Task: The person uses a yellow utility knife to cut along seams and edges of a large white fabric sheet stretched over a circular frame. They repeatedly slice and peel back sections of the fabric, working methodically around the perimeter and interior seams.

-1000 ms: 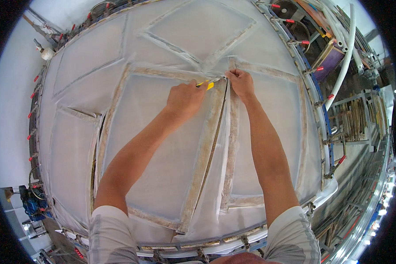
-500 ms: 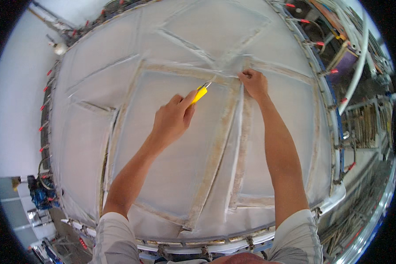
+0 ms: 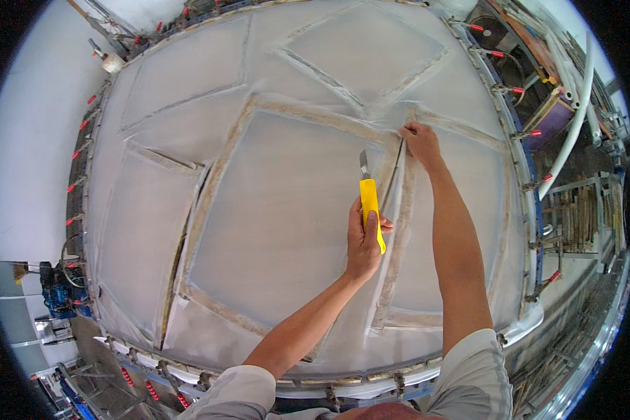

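Observation:
My left hand (image 3: 364, 241) grips a yellow utility knife (image 3: 369, 203) with its blade out and pointing away from me, held above a large white fabric-covered panel (image 3: 280, 217). My right hand (image 3: 420, 140) pinches the fabric at the top of a long cut seam (image 3: 399, 224) that runs down the panel. The knife is left of that seam, a hand's width below my right hand. Beige raised strips frame the panel sections.
Red-handled clamps (image 3: 500, 54) line the panel's rim on the right and the left. A tape roll (image 3: 112, 63) sits at the upper left edge. White pipes (image 3: 574, 119) and metal racks (image 3: 588, 217) stand on the right. Blue equipment (image 3: 59, 294) sits lower left.
My left hand has drawn the knife back toward me, from near my right hand at the seam's top to mid-panel. My right hand has kept its pinch on the fabric.

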Available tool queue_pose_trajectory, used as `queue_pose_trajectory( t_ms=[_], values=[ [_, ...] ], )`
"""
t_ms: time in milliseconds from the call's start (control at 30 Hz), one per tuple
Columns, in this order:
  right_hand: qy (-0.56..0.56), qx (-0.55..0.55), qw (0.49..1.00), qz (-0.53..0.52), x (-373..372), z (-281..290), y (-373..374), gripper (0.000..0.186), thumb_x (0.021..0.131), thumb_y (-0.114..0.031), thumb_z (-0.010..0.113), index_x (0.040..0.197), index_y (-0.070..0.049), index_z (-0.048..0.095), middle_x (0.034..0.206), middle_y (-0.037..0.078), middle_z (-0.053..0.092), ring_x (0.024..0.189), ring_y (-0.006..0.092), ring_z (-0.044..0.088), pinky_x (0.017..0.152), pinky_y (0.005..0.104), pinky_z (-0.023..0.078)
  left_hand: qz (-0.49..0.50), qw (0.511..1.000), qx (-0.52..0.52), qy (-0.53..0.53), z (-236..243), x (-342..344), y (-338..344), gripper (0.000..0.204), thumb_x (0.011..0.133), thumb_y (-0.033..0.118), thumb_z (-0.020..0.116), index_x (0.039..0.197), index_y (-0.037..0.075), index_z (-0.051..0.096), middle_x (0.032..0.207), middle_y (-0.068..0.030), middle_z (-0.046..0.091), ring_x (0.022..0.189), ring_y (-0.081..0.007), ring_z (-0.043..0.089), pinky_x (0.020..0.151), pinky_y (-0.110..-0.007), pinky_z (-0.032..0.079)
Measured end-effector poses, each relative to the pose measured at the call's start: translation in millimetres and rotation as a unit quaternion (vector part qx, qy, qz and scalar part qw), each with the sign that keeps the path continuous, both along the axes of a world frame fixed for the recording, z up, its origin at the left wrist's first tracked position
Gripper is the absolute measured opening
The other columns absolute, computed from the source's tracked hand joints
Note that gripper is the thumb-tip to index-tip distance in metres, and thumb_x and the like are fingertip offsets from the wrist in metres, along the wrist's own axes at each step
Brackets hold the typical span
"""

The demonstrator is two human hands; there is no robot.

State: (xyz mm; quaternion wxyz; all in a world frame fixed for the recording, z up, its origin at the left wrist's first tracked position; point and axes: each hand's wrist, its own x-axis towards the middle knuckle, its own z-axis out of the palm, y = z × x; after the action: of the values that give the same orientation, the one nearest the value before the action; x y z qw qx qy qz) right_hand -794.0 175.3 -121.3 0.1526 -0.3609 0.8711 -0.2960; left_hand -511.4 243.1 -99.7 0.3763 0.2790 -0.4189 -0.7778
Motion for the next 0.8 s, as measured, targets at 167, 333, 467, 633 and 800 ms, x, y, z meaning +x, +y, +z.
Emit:
queue_pose_trajectory(
  t_ms=[167,333,467,633,800],
  values=[
    [-0.287,-0.04,0.957,0.006,-28,-6,-2,0.031,0.095,-0.039,0.069,0.1,-0.01,0.076,0.086,-0.003,0.066,0.079,0.0113,0.059,0.079,0.0329,0.049,-0.033,0.982,-0.132,-0.133,-11,3,15,0.055,0.11,0.039,0.045,0.15,0.003,0.034,0.097,-0.0056,0.059,0.084,-0.0139,0.062,0.079,-0.032,0.056],
    [-0.233,-0.029,0.972,0.015,-12,6,0,0.039,0.094,-0.037,0.069,0.112,-0.002,0.072,0.094,0.005,0.07,0.089,0.0135,0.062,0.082,0.0321,0.049,-0.027,0.995,-0.063,-0.07,-9,5,21,0.049,0.109,0.044,0.047,0.138,0.004,0.042,0.096,-0.005,0.06,0.082,-0.0136,0.063,0.075,-0.032,0.056],
    [-0.172,-0.154,0.972,-0.029,24,-7,33,0.041,0.098,-0.027,0.067,0.13,-0.001,0.065,0.095,0.004,0.069,0.091,0.01,0.06,0.082,0.0263,0.049,-0.017,0.998,0.041,-0.038,23,62,18,0.045,0.105,0.046,0.057,0.128,0.009,0.049,0.093,-0.003,0.061,0.074,-0.0117,0.063,0.062,-0.027,0.055],
    [-0.252,-0.188,0.942,-0.118,201,89,199,0.038,0.099,-0.02,0.066,0.13,0.001,0.066,0.096,0.003,0.069,0.09,0.0087,0.06,0.079,0.0247,0.049,-0.033,0.976,-0.103,-0.189,74,220,0,0.046,0.109,0.029,0.053,0.149,0.007,0.046,0.103,-0.0063,0.065,0.063,-0.0062,0.056,0.053,-0.022,0.047],
    [-0.2,-0.035,0.928,-0.312,388,122,452,0.027,0.098,-0.018,0.065,0.119,-0.002,0.073,0.097,0.007,0.075,0.092,0.0107,0.068,0.084,0.0303,0.054,-0.117,0.932,-0.097,-0.328,92,338,28,0.039,0.106,0.023,0.059,0.139,0.002,0.055,0.096,-0.0056,0.069,0.056,-0.0044,0.052,0.049,-0.021,0.045]
  ],
)
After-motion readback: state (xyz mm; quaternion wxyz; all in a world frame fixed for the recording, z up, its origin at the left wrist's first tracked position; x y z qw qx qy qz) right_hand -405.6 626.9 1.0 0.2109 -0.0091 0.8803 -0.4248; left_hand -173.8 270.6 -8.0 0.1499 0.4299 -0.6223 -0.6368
